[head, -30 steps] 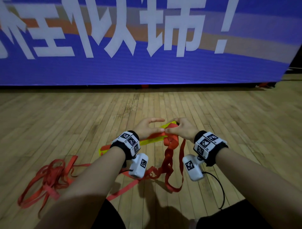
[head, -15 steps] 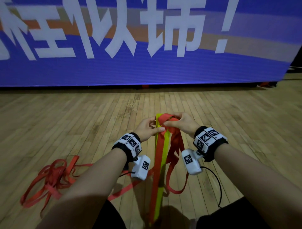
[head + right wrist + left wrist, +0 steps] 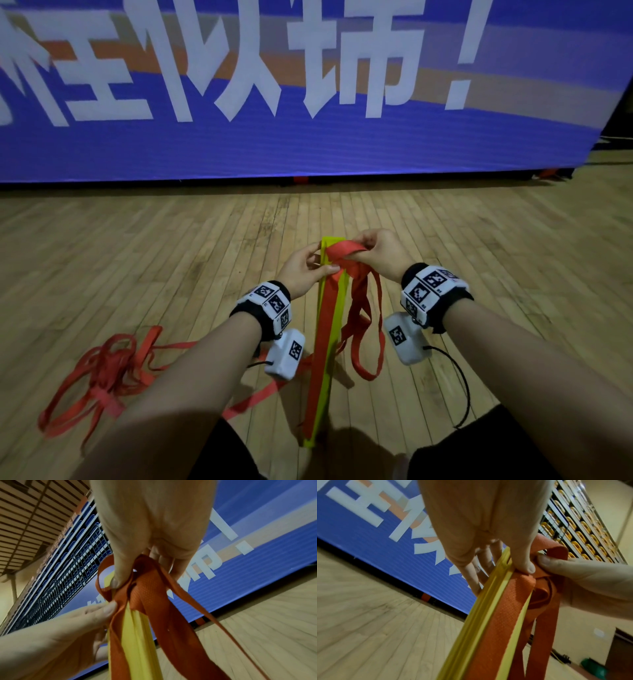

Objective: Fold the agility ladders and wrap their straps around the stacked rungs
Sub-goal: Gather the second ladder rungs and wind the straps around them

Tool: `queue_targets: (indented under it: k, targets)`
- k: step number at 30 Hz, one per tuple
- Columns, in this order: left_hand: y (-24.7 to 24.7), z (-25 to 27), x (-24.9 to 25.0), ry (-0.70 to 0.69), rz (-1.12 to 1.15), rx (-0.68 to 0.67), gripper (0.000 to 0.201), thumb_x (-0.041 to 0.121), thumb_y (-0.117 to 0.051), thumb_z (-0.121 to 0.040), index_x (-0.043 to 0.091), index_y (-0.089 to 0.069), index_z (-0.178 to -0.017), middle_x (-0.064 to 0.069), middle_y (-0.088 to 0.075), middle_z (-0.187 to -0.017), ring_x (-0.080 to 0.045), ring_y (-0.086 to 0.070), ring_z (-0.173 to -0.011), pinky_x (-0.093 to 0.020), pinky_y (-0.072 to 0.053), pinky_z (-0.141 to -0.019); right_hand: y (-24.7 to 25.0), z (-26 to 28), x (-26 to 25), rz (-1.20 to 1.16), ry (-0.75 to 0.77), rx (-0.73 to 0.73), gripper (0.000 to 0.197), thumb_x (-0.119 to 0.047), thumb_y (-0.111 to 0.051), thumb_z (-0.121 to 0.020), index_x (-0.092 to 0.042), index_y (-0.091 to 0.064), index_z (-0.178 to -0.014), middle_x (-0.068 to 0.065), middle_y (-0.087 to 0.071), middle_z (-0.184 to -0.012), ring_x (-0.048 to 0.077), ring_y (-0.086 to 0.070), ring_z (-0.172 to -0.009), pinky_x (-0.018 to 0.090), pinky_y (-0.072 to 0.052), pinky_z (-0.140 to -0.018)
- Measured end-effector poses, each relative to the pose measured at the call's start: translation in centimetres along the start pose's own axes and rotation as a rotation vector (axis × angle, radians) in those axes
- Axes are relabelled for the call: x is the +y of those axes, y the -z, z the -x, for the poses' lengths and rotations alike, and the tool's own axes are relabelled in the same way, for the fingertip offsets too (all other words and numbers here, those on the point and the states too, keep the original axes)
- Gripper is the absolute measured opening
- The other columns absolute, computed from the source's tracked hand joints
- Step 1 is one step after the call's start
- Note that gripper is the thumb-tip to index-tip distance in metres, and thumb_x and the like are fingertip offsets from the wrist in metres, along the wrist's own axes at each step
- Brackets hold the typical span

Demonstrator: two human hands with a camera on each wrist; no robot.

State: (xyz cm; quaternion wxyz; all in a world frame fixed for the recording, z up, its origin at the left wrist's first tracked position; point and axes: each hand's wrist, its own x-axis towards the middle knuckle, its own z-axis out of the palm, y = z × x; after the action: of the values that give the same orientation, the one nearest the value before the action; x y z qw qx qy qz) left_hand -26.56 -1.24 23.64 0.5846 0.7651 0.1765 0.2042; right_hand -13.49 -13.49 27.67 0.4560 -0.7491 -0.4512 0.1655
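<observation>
A stack of yellow rungs (image 3: 329, 346) stands on end on the wooden floor, its top held between my hands. My left hand (image 3: 303, 269) pinches the top of the yellow rungs (image 3: 489, 601), thumb on the near face and fingers behind. My right hand (image 3: 378, 251) grips a loop of red strap (image 3: 342, 251) laid over the top of the stack. One red strap (image 3: 503, 615) runs down the front of the rungs. More red loops (image 3: 368, 329) hang to the right. In the right wrist view the red strap (image 3: 142, 597) bunches under my thumb against the yellow rungs (image 3: 137, 635).
A tangled heap of red strap (image 3: 102, 373) lies on the floor at the left, joined by a strap running toward the stack. A large blue banner (image 3: 308, 144) stands across the back. Bare wooden floor (image 3: 479, 257) lies all round. Seating racks (image 3: 576, 524) rise beyond.
The rung stack went from lying across between my hands to standing upright on the floor. My hands rose with its top end, and the right hand brought a red loop over it.
</observation>
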Motion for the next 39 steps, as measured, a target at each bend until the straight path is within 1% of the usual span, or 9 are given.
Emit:
queue_targets:
  k: [4, 10, 17, 21, 26, 28, 31, 35, 39]
  targets:
    - [0.3, -0.1, -0.1, -0.039, -0.1, 0.009, 0.044, 0.012, -0.072, -0.082, 0.02, -0.055, -0.122, 0.005, -0.064, -0.105, -0.014, -0.059, -0.107, -0.026, -0.044, -0.098, -0.5, 0.1, 0.1, -0.001, 0.033, 0.039, 0.019, -0.016, -0.076, -0.078, -0.02, -0.06, -0.069, 0.006, -0.067, -0.074, 0.016, -0.062, -0.068, 0.023, -0.051, -0.064]
    - [0.7, -0.5, -0.2, -0.01, -0.101, 0.014, 0.082, 0.006, -0.082, -0.069, 0.019, -0.041, -0.14, -0.001, -0.061, -0.114, -0.018, -0.058, -0.111, -0.032, -0.052, -0.092, -0.9, -0.3, 0.2, -0.005, 0.041, 0.043, 0.023, -0.014, -0.074, -0.08, -0.02, -0.058, -0.065, -0.002, -0.062, -0.065, -0.005, -0.055, -0.049, 0.007, -0.042, -0.05]
    - [0.7, -0.5, -0.4, 0.02, -0.016, 0.055, 0.079, -0.008, -0.074, -0.074, 0.01, -0.038, -0.141, -0.004, -0.059, -0.106, -0.015, -0.064, -0.093, -0.019, -0.055, -0.073, -0.5, -0.6, 0.6, -0.085, 0.006, -0.097, 0.022, -0.011, -0.077, -0.076, -0.019, -0.057, -0.078, 0.0, -0.064, -0.079, 0.001, -0.059, -0.061, 0.013, -0.048, -0.06]
    - [0.9, -0.7, -0.9, 0.011, -0.074, 0.102, 0.075, 0.004, -0.08, -0.071, 0.021, -0.045, -0.135, -0.008, -0.06, -0.122, -0.027, -0.055, -0.119, -0.04, -0.052, -0.094, 0.0, -0.3, 0.8, -0.105, -0.054, -0.207, 0.038, -0.02, -0.078, -0.076, -0.014, -0.053, -0.103, -0.002, -0.061, -0.087, 0.011, -0.059, -0.074, 0.019, -0.047, -0.066]
    - [1.3, -0.8, -1.1, 0.026, -0.092, 0.14, 0.076, 0.005, -0.08, -0.072, 0.014, -0.044, -0.139, -0.006, -0.06, -0.123, -0.026, -0.054, -0.121, -0.039, -0.049, -0.098, 0.4, -0.3, 1.3, -0.138, -0.049, -0.258, 0.022, -0.029, -0.074, -0.079, -0.019, -0.054, -0.083, 0.001, -0.06, -0.084, 0.016, -0.058, -0.082, 0.034, -0.047, -0.083]
    - [1.3, -0.8, -1.2, 0.028, -0.11, 0.148, 0.077, 0.007, -0.081, -0.071, 0.015, -0.045, -0.139, -0.008, -0.061, -0.123, -0.029, -0.053, -0.122, -0.043, -0.048, -0.099, 0.4, -0.2, 1.4, -0.096, -0.057, -0.291, 0.019, -0.031, -0.072, -0.081, -0.019, -0.058, -0.079, 0.001, -0.062, -0.083, 0.014, -0.058, -0.08, 0.032, -0.047, -0.083]
    - [1.5, -0.9, -1.5, 0.032, -0.123, 0.159, 0.083, 0.012, -0.084, -0.068, 0.017, -0.044, -0.14, -0.013, -0.059, -0.127, -0.032, -0.051, -0.124, -0.051, -0.047, -0.099, 0.7, -0.3, 1.6, -0.06, -0.06, -0.265, 0.018, -0.022, -0.073, -0.081, -0.018, -0.056, -0.081, -0.002, -0.059, -0.079, 0.011, -0.055, -0.074, 0.024, -0.045, -0.074]
    - [1.8, -0.9, -1.6, 0.032, -0.117, 0.162, 0.086, 0.012, -0.084, -0.069, 0.018, -0.04, -0.143, -0.011, -0.057, -0.132, -0.031, -0.049, -0.126, -0.049, -0.046, -0.101, 1.3, -0.7, 1.9, 0.003, -0.054, -0.231, 0.016, -0.02, -0.072, -0.083, -0.021, -0.059, -0.092, 0.003, -0.062, -0.09, 0.02, -0.059, -0.088, 0.035, -0.046, -0.087]
    - [1.9, -1.0, -1.5, 0.018, -0.104, 0.165, 0.082, 0.004, -0.08, -0.072, 0.015, -0.04, -0.142, -0.01, -0.06, -0.124, -0.026, -0.055, -0.119, -0.042, -0.049, -0.098, 1.4, -0.3, 1.7, -0.032, -0.046, -0.254, 0.013, -0.022, -0.065, -0.088, -0.015, -0.066, -0.077, 0.0, -0.062, -0.075, 0.009, -0.056, -0.068, 0.024, -0.047, -0.072]
